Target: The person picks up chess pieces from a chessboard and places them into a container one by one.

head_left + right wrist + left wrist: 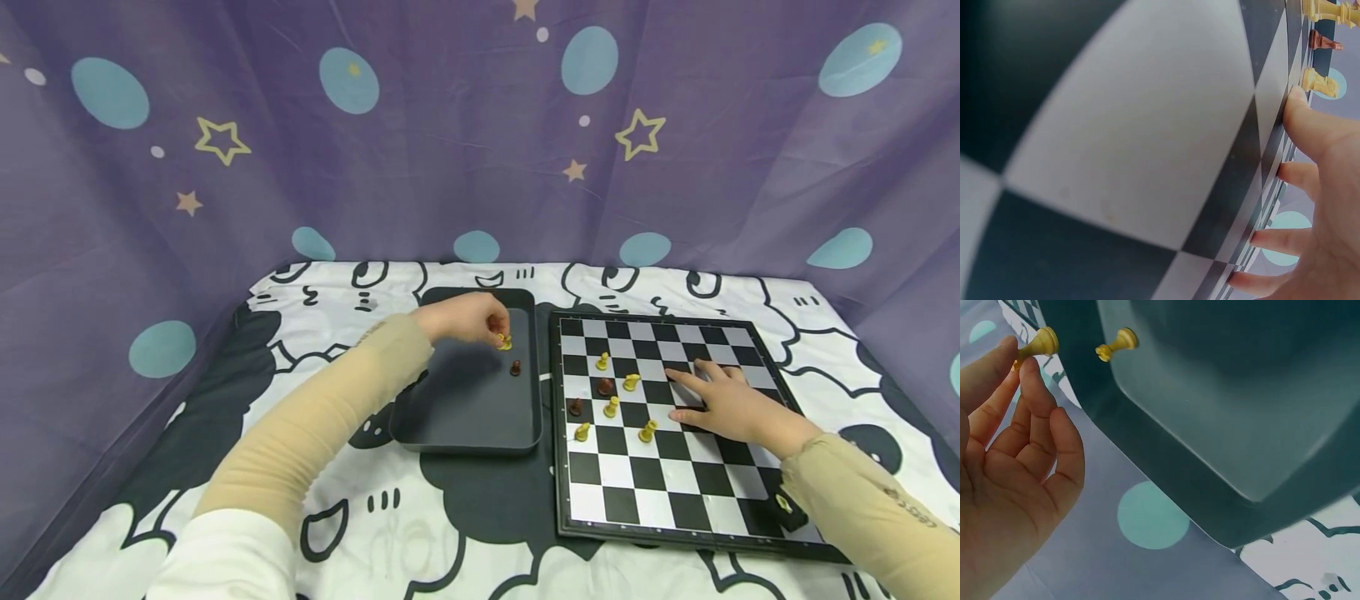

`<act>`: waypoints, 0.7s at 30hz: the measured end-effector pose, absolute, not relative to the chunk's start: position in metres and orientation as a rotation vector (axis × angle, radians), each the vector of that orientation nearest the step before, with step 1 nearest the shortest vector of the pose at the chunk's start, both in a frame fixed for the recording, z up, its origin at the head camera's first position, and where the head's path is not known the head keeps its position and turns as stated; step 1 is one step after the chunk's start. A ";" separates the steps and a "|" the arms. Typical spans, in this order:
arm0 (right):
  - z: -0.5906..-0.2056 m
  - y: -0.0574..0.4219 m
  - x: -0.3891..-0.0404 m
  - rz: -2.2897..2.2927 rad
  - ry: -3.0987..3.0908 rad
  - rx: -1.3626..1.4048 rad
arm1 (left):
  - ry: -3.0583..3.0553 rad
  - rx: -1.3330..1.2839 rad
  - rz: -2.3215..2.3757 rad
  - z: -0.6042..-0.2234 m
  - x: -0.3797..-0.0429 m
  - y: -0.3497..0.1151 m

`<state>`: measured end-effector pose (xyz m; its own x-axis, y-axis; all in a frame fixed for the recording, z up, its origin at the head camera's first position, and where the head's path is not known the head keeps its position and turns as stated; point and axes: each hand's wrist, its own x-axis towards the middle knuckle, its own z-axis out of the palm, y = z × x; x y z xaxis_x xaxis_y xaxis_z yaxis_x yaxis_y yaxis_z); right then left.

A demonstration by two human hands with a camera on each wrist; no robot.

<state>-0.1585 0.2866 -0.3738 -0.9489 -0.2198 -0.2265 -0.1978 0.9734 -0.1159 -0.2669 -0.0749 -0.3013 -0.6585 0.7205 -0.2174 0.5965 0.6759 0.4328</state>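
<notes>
My left hand is over the dark tray, thumb and fingertips pinching a yellow chess piece. Its wide base shows in the left wrist view, while the fingers cover its top. A second yellow chess piece lies on its side inside the tray, and a dark brown piece is nearby. On the right, the chessboard carries several yellow and brown pieces on its left half. My right hand rests on the board with spread fingers, the thumb close to a yellow piece.
A black piece of the board's hardware with a yellow mark sits at the near right corner, beside the right sleeve. A black-and-white patterned cloth covers the table. Behind it hangs a purple curtain.
</notes>
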 end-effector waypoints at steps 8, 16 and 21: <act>-0.373 0.288 -0.158 -0.140 2.873 -0.318 | 2.514 0.907 0.448 -0.305 -0.270 -0.080; -0.373 0.288 -0.158 -0.146 2.870 -0.313 | 2.542 0.861 0.380 -0.315 -0.279 -0.084; -0.373 0.288 -0.159 -0.150 2.878 -0.329 | 2.542 0.864 0.370 -0.320 -0.285 -0.085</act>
